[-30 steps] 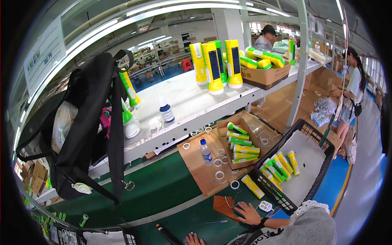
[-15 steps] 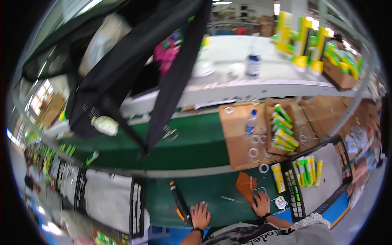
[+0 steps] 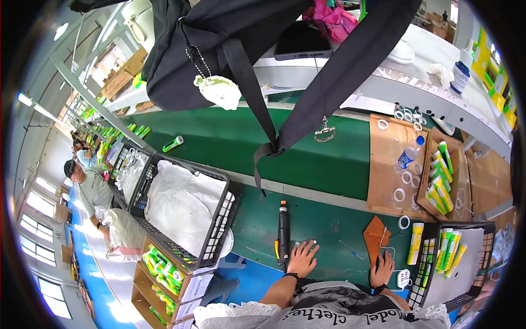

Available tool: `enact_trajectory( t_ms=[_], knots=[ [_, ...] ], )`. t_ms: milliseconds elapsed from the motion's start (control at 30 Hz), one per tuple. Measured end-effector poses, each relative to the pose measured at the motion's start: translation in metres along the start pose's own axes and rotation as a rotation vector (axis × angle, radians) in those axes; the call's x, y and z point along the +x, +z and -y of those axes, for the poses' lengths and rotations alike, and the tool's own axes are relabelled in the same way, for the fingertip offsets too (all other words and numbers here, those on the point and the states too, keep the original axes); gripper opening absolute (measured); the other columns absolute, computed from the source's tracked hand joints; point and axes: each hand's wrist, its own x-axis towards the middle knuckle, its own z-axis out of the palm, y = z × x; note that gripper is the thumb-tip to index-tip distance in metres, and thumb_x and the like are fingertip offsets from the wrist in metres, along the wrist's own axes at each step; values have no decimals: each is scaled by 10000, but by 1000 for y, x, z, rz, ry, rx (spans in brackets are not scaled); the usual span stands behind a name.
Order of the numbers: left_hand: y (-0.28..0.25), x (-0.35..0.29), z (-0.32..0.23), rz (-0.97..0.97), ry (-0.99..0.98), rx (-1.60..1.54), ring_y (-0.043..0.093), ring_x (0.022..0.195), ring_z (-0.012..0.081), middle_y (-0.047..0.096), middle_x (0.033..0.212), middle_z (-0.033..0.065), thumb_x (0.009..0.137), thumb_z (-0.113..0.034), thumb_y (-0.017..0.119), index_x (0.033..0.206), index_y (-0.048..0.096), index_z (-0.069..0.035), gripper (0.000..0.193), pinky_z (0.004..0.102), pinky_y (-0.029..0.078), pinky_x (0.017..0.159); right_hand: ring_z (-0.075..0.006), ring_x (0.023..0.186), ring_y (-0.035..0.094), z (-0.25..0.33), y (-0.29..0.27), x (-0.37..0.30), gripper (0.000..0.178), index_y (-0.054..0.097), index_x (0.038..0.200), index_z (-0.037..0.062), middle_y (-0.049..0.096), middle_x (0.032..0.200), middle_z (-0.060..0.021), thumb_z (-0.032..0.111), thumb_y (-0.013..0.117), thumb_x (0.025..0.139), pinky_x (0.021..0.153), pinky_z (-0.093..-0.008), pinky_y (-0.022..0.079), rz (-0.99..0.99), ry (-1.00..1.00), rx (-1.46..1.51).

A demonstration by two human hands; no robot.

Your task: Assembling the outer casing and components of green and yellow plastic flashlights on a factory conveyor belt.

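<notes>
My left hand [image 3: 303,259] lies flat on the green tabletop [image 3: 323,219] with its fingers spread and nothing in it. Just left of it rests a black power screwdriver [image 3: 282,233] with orange parts. My right hand [image 3: 382,270] is also laid on the tabletop, fingers stretched out, touching or close to the lower end of an orange-brown sheet [image 3: 373,241]. A white cable runs beside that hand, near a white power strip [image 3: 404,278]. Between the hands, farther away, lies a thin screwdriver [image 3: 352,250].
Black crates stand left [image 3: 211,241] and right [image 3: 489,257], the right one holding green-and-yellow tubes [image 3: 450,249]. A cardboard box [image 3: 423,189] of similar tubes and a water bottle [image 3: 410,153] are farther back. A black bag [image 3: 219,33] hangs overhead, its strap dangling. A person [image 3: 90,186] is at far left.
My view has turned left, so the bench appears shifted right and the left crate and a person show more fully. Both hands remain flat on the table.
</notes>
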Motion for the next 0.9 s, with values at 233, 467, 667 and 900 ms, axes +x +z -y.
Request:
enact_trajectory(
  t_ms=[233, 467, 667, 900],
  knots=[
    [-1, -3, 0, 39, -30, 26, 258, 1264, 261, 278, 1384, 40, 810, -325, 467, 1327, 326, -232, 545, 495, 223, 1012, -298, 1265, 261, 4, 0, -1, 493, 453, 1173, 96, 338, 1334, -126, 188, 492, 690, 1038, -493, 152, 17, -3, 1],
    [-4, 0, 3, 38, -14, 31, 256, 1266, 259, 263, 1391, 42, 810, -333, 462, 1338, 305, -217, 563, 501, 233, 1005, -295, 1272, 249, 7, 1, 2, 515, 442, 1183, 97, 322, 1344, -123, 191, 500, 680, 1044, -485, 141, 35, 13, -17],
    [-8, -5, 3, 12, -42, 62, 258, 1268, 253, 255, 1394, 42, 816, -330, 454, 1338, 300, -215, 556, 487, 241, 1006, -295, 1280, 239, 11, -1, 3, 502, 432, 1198, 93, 311, 1355, -120, 189, 481, 708, 1049, -475, 132, 46, -21, -15],
    [16, -14, -2, -139, 18, -101, 249, 1280, 262, 293, 1377, 75, 753, -277, 506, 1278, 384, -163, 551, 461, 235, 1020, -266, 1257, 285, -9, 19, -10, 440, 415, 1255, 155, 337, 1346, -68, 373, 263, 905, 1026, -467, 194, -1, 4, -276]
  ],
)
